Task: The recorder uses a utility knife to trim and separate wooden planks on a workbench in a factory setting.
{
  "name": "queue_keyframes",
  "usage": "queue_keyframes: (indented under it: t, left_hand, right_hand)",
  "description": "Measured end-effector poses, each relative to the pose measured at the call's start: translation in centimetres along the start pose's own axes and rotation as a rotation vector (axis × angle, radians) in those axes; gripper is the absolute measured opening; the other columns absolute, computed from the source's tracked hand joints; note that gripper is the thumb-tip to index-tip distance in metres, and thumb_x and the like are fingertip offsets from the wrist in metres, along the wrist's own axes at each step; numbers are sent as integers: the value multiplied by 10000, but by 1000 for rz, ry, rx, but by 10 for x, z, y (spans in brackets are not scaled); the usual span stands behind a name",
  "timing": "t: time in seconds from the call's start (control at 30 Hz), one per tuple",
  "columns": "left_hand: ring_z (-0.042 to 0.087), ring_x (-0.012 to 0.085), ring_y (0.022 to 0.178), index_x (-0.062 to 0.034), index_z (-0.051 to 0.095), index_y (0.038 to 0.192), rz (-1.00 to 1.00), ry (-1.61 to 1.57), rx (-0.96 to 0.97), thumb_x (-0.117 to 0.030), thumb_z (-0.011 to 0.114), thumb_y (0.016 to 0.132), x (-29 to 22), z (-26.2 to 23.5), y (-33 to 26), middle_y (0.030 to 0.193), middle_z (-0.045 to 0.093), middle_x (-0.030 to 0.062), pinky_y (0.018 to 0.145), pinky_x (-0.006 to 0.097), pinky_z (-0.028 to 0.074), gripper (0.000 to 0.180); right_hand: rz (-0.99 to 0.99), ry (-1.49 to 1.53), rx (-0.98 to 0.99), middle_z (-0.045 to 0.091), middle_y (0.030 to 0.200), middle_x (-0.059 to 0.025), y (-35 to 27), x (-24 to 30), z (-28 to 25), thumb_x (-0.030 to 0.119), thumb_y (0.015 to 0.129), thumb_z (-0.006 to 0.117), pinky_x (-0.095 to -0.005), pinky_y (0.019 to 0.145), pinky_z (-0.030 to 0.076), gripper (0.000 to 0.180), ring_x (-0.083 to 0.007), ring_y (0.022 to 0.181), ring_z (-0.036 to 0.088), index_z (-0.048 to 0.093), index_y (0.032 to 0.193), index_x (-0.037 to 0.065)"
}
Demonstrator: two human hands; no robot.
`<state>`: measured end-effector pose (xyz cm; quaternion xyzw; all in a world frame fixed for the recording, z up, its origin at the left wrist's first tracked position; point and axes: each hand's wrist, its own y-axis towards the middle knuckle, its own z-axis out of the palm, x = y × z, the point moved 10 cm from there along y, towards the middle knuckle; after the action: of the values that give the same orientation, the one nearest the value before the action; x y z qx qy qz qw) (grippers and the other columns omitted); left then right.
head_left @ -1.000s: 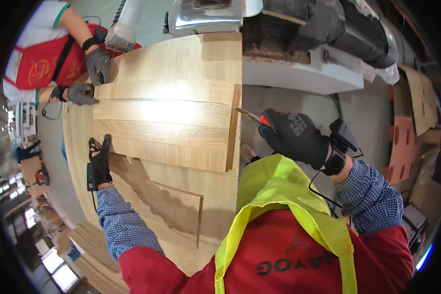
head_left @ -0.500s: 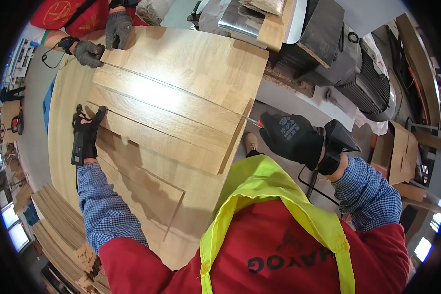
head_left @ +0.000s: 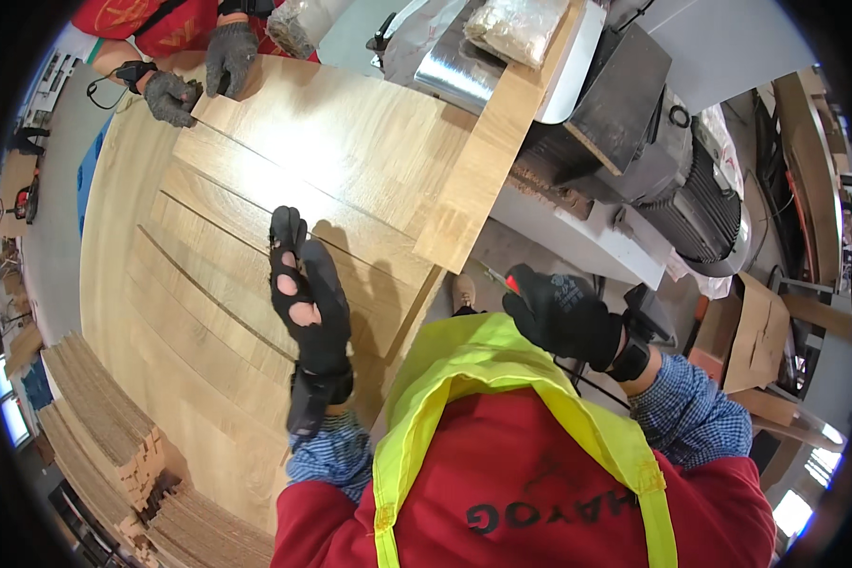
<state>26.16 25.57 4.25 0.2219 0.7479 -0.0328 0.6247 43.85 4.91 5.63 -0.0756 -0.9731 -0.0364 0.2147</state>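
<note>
My left hand (head_left: 310, 295), in a black glove with worn holes, is over the light wood panels (head_left: 256, 142). Its fingers are stretched out and hold nothing; I cannot tell whether it touches the wood. My right hand (head_left: 563, 317), also black-gloved, is closed around a slim tool (head_left: 511, 283) with a red end and a thin metal shaft. That tool is off the panels' right edge, apart from the wood. Narrow gaps run between the stacked panels. A narrow plank (head_left: 483, 170) lies across their far right end.
Across the table a co-worker's grey-gloved hands (head_left: 229, 59) rest at the panels' far left corner. A machine with a ribbed motor (head_left: 701, 218) stands right. Stacked boards (head_left: 99, 398) are at lower left, a cardboard box (head_left: 762, 331) at right.
My left hand has left the panels' left end and moved right. My right hand has drawn the tool away from the panel edge. The narrow plank now reaches over the panels.
</note>
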Motion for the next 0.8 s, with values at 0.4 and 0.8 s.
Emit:
queue_keyframes:
  t: [0.4, 0.8]
  left_hand:
    - [624, 387, 974, 63, 219, 1462, 41, 713, 802, -442, 707, 721, -29, 187, 12, 1235, 541, 269, 809, 419, 516, 1021]
    - [625, 293, 810, -46, 575, 1276, 132, 720, 434, -201, 826, 630, -36, -75, -84, 874, 626, 102, 720, 345, 524, 710]
  right_hand:
    - [192, 160, 48, 638, 775, -218, -16, -21, 32, 288, 911, 584, -465, 579, 510, 460, -376, 654, 637, 535, 1145, -104]
    - [441, 415, 209, 624, 778, -200, -21, -24, 43, 286, 890, 571, -474, 636, 475, 277, -392, 717, 619, 570, 1059, 66]
